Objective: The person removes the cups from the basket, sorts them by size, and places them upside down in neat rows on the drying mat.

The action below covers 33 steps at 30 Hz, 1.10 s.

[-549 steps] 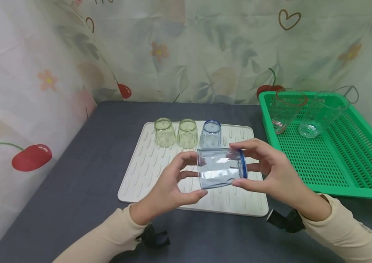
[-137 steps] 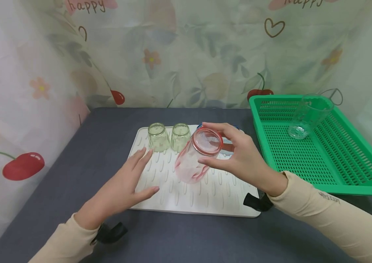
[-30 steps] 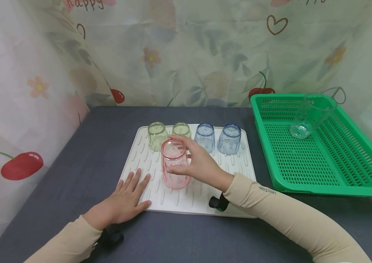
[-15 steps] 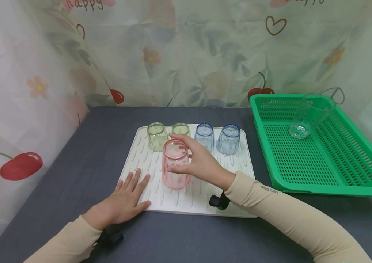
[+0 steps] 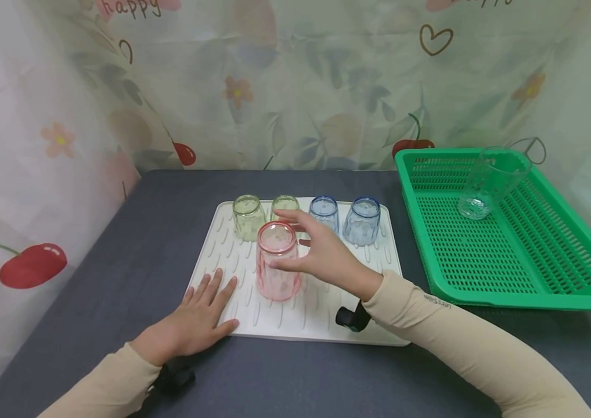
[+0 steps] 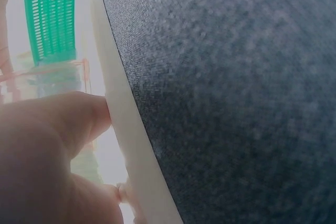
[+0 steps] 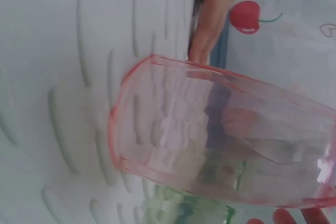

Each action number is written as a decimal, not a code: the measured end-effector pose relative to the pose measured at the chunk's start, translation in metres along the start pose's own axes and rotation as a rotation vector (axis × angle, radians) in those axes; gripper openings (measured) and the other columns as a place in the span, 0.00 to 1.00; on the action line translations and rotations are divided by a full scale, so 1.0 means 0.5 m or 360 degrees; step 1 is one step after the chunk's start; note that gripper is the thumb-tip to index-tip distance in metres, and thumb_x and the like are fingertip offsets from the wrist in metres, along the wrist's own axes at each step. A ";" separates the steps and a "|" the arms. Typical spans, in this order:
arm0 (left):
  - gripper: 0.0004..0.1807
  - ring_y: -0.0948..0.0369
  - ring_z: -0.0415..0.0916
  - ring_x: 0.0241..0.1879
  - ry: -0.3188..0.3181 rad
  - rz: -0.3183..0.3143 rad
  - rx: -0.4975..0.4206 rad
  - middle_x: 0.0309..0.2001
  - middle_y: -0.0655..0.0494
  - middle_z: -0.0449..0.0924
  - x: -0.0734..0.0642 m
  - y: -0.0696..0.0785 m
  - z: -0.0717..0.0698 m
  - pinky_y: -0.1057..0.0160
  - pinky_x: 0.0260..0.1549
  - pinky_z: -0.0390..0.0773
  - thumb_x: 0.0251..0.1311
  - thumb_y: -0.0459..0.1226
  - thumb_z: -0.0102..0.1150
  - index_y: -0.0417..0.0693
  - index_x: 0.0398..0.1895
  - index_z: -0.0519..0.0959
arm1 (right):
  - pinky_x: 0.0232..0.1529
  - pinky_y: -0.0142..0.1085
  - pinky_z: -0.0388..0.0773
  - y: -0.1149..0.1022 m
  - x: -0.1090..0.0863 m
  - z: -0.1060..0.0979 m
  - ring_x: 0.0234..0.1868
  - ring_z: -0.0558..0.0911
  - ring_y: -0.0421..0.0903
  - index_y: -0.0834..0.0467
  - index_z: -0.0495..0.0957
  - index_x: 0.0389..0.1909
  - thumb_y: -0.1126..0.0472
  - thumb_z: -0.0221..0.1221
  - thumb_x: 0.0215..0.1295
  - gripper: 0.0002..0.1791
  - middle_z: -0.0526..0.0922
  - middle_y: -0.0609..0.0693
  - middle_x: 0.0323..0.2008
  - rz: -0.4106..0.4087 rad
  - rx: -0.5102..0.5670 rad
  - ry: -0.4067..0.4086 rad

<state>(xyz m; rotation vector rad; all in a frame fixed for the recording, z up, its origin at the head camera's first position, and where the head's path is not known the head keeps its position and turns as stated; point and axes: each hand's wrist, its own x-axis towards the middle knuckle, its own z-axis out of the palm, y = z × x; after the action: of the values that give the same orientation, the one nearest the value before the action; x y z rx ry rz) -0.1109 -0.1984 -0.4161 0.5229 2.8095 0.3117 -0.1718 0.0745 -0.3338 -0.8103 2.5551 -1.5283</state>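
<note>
An upside-down pink glass (image 5: 278,267) stands on the white ridged mat (image 5: 321,319), and its rim meets the mat in the right wrist view. My right hand (image 5: 327,249) is around its upper part, thumb in front and fingers behind, loosely spread. In the right wrist view the fingertips (image 7: 283,216) appear just off the glass. My left hand (image 5: 196,319) lies flat with spread fingers on the mat's left front corner. Behind stand upside-down glasses: a green glass (image 5: 248,217), a second green glass (image 5: 285,203) partly hidden by my hand, a blue glass (image 5: 324,210) and another blue glass (image 5: 362,222).
A green perforated basket (image 5: 525,299) stands at the right on the dark table (image 5: 133,261). Inside it a clear glass mug (image 5: 494,180) leans toward the back. A patterned curtain (image 5: 327,87) encloses the table's back and sides.
Since several seconds ago the pink glass has come down onto the mat. In the last half second my right fingers have loosened and drawn slightly right. My left hand has stayed put.
</note>
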 end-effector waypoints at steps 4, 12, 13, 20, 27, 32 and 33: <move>0.45 0.38 0.33 0.75 -0.0003 0.0014 -0.0017 0.77 0.37 0.35 -0.002 0.001 -0.004 0.31 0.66 0.42 0.65 0.59 0.49 0.48 0.77 0.47 | 0.60 0.46 0.73 -0.014 -0.008 -0.023 0.62 0.74 0.45 0.47 0.67 0.67 0.55 0.74 0.49 0.42 0.73 0.44 0.63 0.0025 0.0005 0.0011; 0.44 0.39 0.33 0.75 -0.0005 0.0005 -0.0009 0.77 0.37 0.35 0.001 0.001 -0.002 0.31 0.66 0.42 0.66 0.57 0.51 0.48 0.77 0.47 | 0.60 0.46 0.74 -0.051 -0.033 -0.107 0.62 0.75 0.47 0.51 0.71 0.63 0.57 0.72 0.53 0.35 0.75 0.48 0.61 -0.0031 -0.0066 0.0057; 0.44 0.38 0.33 0.75 -0.0001 0.0007 -0.0014 0.77 0.37 0.35 0.002 0.001 -0.001 0.31 0.66 0.42 0.66 0.56 0.51 0.48 0.77 0.47 | 0.60 0.46 0.74 -0.057 -0.037 -0.121 0.62 0.75 0.47 0.51 0.71 0.62 0.57 0.71 0.54 0.33 0.75 0.47 0.61 -0.0036 -0.0084 0.0074; 0.45 0.39 0.33 0.75 -0.0001 0.0003 -0.0017 0.77 0.37 0.35 0.002 -0.002 0.004 0.31 0.66 0.41 0.66 0.56 0.52 0.48 0.77 0.47 | 0.61 0.44 0.73 -0.083 -0.069 -0.230 0.61 0.76 0.48 0.55 0.71 0.62 0.61 0.67 0.59 0.29 0.75 0.51 0.61 -0.0091 -0.0151 0.0321; 0.44 0.39 0.32 0.75 -0.0013 0.0003 -0.0033 0.77 0.37 0.34 -0.001 0.002 0.000 0.32 0.66 0.41 0.66 0.57 0.50 0.48 0.77 0.47 | 0.50 0.24 0.76 -0.074 -0.100 -0.342 0.56 0.78 0.41 0.58 0.74 0.60 0.71 0.65 0.59 0.27 0.78 0.50 0.57 -0.0203 0.0152 0.0673; 0.46 0.38 0.31 0.75 -0.0045 0.0014 -0.0048 0.77 0.36 0.34 -0.007 0.008 -0.012 0.31 0.66 0.39 0.66 0.60 0.47 0.47 0.77 0.46 | 0.46 0.23 0.77 -0.057 -0.127 -0.406 0.54 0.80 0.43 0.63 0.74 0.58 0.75 0.63 0.58 0.25 0.81 0.52 0.53 -0.0315 0.0541 0.0861; 0.46 0.38 0.31 0.75 -0.0048 0.0014 -0.0046 0.77 0.36 0.33 -0.007 0.008 -0.012 0.31 0.66 0.39 0.66 0.61 0.47 0.47 0.77 0.46 | 0.46 0.23 0.77 -0.055 -0.132 -0.417 0.54 0.81 0.43 0.63 0.74 0.58 0.75 0.62 0.58 0.25 0.81 0.52 0.53 -0.0319 0.0573 0.0901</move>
<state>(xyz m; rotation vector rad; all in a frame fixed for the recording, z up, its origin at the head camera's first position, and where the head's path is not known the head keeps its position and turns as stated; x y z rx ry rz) -0.1083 -0.1972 -0.4086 0.5296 2.7699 0.3430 -0.1678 0.2625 -0.2192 -0.6744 2.4422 -2.4948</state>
